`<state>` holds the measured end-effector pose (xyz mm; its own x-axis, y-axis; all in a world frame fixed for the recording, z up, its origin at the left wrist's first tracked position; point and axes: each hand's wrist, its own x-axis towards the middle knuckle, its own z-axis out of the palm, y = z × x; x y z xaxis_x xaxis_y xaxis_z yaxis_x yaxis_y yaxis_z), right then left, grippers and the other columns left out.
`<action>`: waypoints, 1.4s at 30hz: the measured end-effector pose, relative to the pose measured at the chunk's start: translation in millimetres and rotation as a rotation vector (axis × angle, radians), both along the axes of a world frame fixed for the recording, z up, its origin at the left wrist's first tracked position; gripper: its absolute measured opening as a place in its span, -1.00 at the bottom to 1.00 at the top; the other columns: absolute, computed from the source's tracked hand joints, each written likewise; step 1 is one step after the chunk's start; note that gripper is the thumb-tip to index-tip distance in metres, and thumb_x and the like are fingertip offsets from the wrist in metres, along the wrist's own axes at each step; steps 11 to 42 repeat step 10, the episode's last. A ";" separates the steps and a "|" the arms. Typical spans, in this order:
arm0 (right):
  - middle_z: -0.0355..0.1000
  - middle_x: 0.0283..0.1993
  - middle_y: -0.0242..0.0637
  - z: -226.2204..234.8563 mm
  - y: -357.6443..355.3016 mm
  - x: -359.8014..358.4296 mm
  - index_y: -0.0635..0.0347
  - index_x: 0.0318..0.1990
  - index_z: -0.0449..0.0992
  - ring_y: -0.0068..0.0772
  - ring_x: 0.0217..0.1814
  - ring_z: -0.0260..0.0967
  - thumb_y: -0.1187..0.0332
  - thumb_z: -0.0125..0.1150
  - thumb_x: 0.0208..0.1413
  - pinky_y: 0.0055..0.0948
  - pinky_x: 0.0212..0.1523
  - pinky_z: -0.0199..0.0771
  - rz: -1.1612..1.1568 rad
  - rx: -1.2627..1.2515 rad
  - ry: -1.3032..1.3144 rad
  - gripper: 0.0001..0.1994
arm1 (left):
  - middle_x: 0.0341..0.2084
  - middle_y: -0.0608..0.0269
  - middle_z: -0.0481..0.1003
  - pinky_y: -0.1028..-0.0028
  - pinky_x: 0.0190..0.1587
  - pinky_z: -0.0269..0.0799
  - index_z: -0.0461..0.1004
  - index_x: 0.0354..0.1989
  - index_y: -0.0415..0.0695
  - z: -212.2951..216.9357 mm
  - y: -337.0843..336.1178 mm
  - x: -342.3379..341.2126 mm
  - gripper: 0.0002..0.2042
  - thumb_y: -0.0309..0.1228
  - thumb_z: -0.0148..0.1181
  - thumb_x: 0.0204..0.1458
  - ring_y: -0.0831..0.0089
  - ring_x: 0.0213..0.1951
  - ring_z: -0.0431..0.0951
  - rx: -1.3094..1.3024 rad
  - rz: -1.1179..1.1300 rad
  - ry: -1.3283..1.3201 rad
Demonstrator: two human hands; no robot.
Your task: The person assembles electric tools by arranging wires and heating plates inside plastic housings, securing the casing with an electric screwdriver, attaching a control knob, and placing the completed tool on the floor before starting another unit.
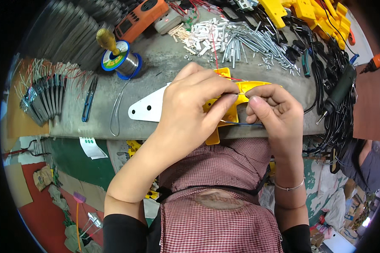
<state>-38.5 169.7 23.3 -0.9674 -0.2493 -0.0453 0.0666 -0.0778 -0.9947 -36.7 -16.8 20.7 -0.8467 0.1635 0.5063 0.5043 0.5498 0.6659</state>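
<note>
A yellow plastic housing (228, 76) lies at the table's front edge, partly covered by my hands. From under my left hand (198, 95) a white pointed plate (144, 107) with dark holes sticks out to the left. My left thumb and forefinger are pinched on a thin wire (242, 93) over the housing. Close by on the right, the fingertips of my right hand (276, 105) pinch the same wire. A red wire (232, 78) runs across the housing's far side. Below my fingers a dark blue wire (242, 123) crosses its near side.
Behind lie white small parts (204, 36) and long screws (253, 42). A solder spool (124, 63), tweezers (90, 99) and an orange meter (140, 19) are at the left. Black cables (346, 109) and a dark-handled tool (340, 90) crowd the right. Yellow housings (308, 14) are piled far right.
</note>
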 end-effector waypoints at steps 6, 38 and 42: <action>0.47 -0.37 -0.37 7.3 -3.6 -0.4 0.41 -0.21 0.51 -0.70 -0.40 0.36 0.49 0.22 0.16 -0.69 -0.36 0.43 0.012 0.111 0.027 -0.87 | -0.47 0.21 0.56 0.37 -0.24 0.38 0.60 -0.39 -0.17 -3.7 0.2 0.3 -0.87 -0.57 0.33 -0.18 0.29 -0.35 0.47 0.064 -0.005 0.010; 0.47 -0.39 -0.39 8.9 -5.4 -3.6 0.40 -0.22 0.52 -0.73 -0.42 0.34 0.50 0.24 0.14 -0.70 -0.37 0.41 0.024 0.199 0.059 -0.87 | -0.45 0.21 0.57 0.37 -0.22 0.39 0.60 -0.38 -0.17 1.1 -3.8 2.0 -0.86 -0.57 0.33 -0.18 0.27 -0.34 0.48 0.041 -0.048 -0.027; 0.47 -0.39 -0.39 8.9 -5.4 -3.6 0.40 -0.22 0.52 -0.73 -0.42 0.34 0.50 0.24 0.14 -0.70 -0.37 0.41 0.024 0.199 0.059 -0.87 | -0.45 0.21 0.57 0.37 -0.22 0.39 0.60 -0.38 -0.17 1.1 -3.8 2.0 -0.86 -0.57 0.33 -0.18 0.27 -0.34 0.48 0.041 -0.048 -0.027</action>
